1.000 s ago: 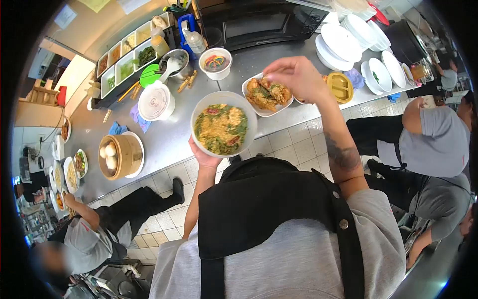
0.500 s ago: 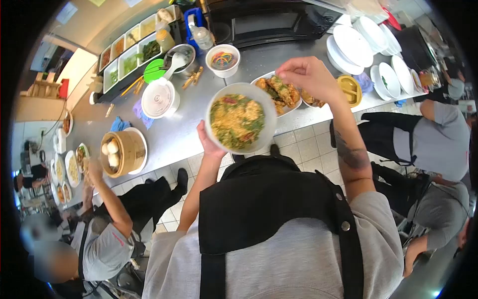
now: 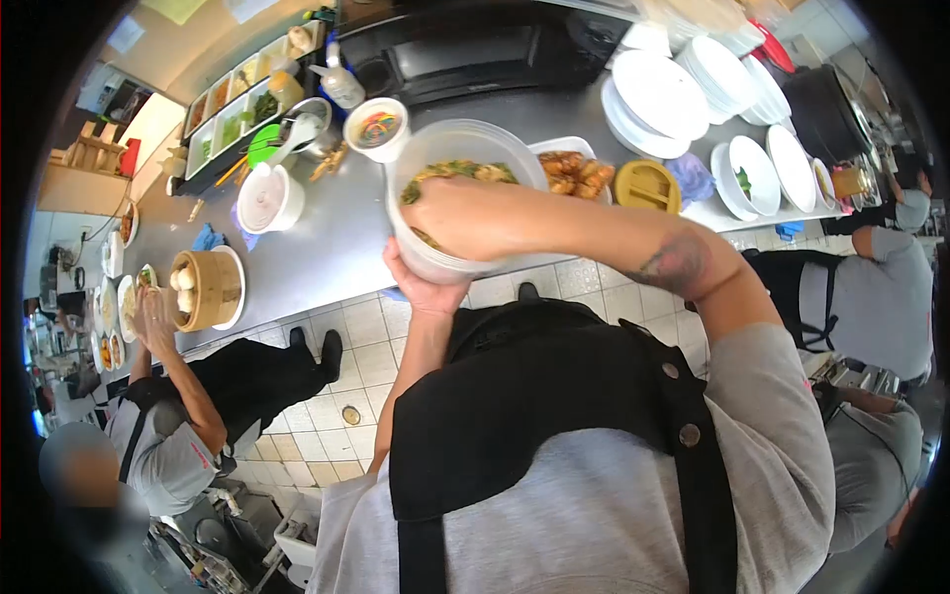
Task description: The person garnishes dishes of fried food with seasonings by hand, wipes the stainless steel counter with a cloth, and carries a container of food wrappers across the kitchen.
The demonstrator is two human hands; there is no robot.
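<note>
My left hand (image 3: 426, 282) grips a translucent plastic tub (image 3: 485, 134) from below, at the counter's front edge. The tub holds a green and golden crumbly topping (image 3: 460, 170). My right hand (image 3: 440, 218) reaches down inside the tub; its fingers are buried in or hidden by the topping, so what they hold does not show. Just right of the tub, partly behind it, a white dish (image 3: 562, 146) carries browned fried pieces (image 3: 579, 175).
Stacked white plates (image 3: 658, 94), a yellow lid (image 3: 648, 188) and bowls stand right. Left are a lidded tub (image 3: 269, 198), a cup of rubber bands (image 3: 377, 129) and a bamboo steamer (image 3: 210, 289). A co-worker (image 3: 163, 445) stands at left; others stand at right.
My right hand has moved left from above the fried pieces into the tub. The tub is now tilted and nearer the camera. The co-worker at left has shifted their arms.
</note>
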